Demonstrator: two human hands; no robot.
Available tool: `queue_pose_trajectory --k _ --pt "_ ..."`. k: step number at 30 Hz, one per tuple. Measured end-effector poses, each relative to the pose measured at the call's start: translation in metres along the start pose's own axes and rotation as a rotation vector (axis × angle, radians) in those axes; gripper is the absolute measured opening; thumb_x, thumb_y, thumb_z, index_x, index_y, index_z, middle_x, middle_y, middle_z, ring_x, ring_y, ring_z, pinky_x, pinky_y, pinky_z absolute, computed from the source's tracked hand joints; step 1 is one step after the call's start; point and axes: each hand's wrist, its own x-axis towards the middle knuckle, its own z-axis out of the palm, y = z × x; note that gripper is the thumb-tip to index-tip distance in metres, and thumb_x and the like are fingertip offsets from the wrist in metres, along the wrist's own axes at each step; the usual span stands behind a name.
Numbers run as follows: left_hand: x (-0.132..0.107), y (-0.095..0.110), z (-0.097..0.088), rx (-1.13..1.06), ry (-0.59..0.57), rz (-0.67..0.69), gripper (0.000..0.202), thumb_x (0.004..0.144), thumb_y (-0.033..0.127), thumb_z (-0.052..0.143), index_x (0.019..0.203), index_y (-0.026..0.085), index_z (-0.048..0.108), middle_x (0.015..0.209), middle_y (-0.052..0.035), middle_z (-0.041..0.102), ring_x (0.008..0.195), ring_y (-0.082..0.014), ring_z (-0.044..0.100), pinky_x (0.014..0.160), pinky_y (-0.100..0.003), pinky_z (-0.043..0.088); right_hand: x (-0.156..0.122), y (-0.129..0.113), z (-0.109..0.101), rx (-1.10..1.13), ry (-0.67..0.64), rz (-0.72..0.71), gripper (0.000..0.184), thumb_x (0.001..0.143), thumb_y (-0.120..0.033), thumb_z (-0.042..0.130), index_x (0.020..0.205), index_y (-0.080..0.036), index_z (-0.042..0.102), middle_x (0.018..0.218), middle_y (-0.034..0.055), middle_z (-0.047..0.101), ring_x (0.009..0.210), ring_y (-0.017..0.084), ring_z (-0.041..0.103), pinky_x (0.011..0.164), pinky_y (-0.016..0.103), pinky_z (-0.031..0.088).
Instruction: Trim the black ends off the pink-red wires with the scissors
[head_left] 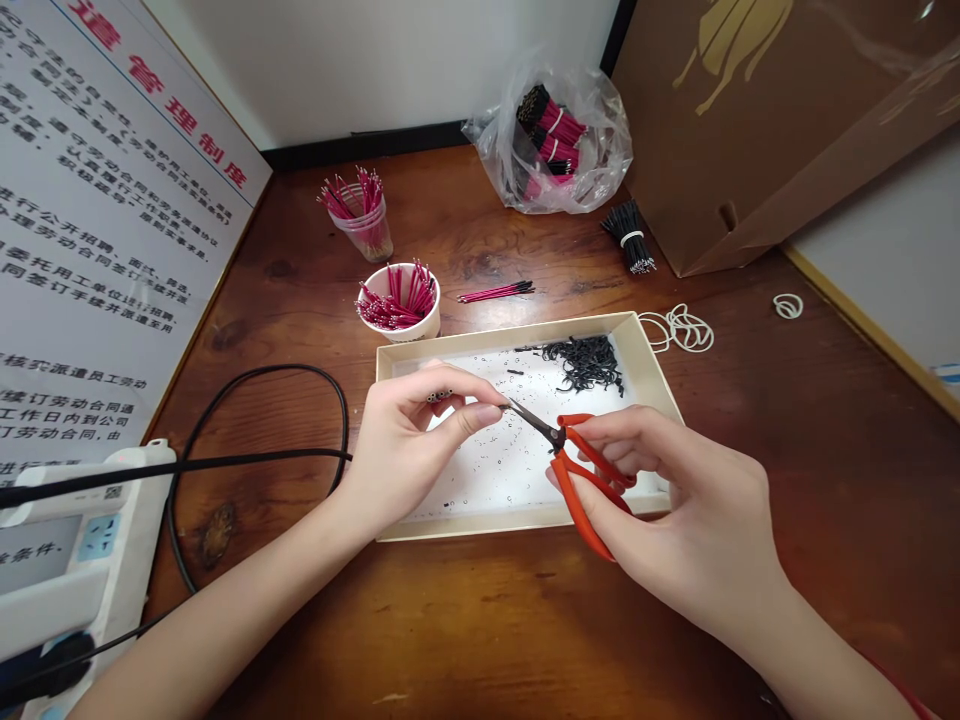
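Observation:
My left hand (pixel 409 445) pinches a small bunch of short black wires (pixel 439 396) between thumb and fingers, above a shallow cream cardboard tray (pixel 525 341) lined with white paper. My right hand (pixel 675 510) is shut on orange-red-handled snips (pixel 589 480), and their dark metal blades (pixel 534 424) point at the left thumb and fingertips. The blade tips are close to the left fingers, and the bunch's far ends are hidden in that grip. A heap of black wire pieces (pixel 586 363) lies in the tray's far part, with tiny scraps scattered over the paper.
Behind the tray stand a clear cup (pixel 366 235) and a white cup (pixel 399 303) of red-sleeved wires. Farther back are a plastic bag (pixel 551 140) of bundles, a black wire bundle (pixel 628 238), and rubber bands (pixel 679 328). A black cable (pixel 259 420) runs left of my hands.

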Motion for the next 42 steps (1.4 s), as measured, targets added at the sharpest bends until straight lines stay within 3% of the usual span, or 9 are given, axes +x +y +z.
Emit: queue_pose_trajectory --k 23,42 --pt "-0.0011 -0.0004 -0.0006 0.009 0.007 -0.006 0.018 0.077 0.008 0.076 0.075 0.025 0.078 0.074 0.0045 0.074 0.071 -0.0084 0.063 0.065 -0.019 0.047 -0.0019 0.0025 -0.0014 -0.030 0.036 0.002 0.015 0.078 -0.010 0.069 0.084 -0.023 0.062 0.069 -0.0058 0.068 0.052 0.007 0.058 0.052 0.020 0.051" --pt "-0.0003 0.0028 -0.0003 0.067 -0.012 -0.017 0.009 0.080 0.013 0.073 0.076 0.020 0.078 0.079 -0.0030 0.075 0.073 -0.0150 0.065 0.067 -0.026 0.051 0.0011 -0.0011 -0.0011 -0.033 0.010 -0.005 0.016 0.079 -0.012 0.068 0.086 -0.024 0.059 0.069 -0.0033 0.067 0.051 0.011 0.056 0.050 0.026 0.052"
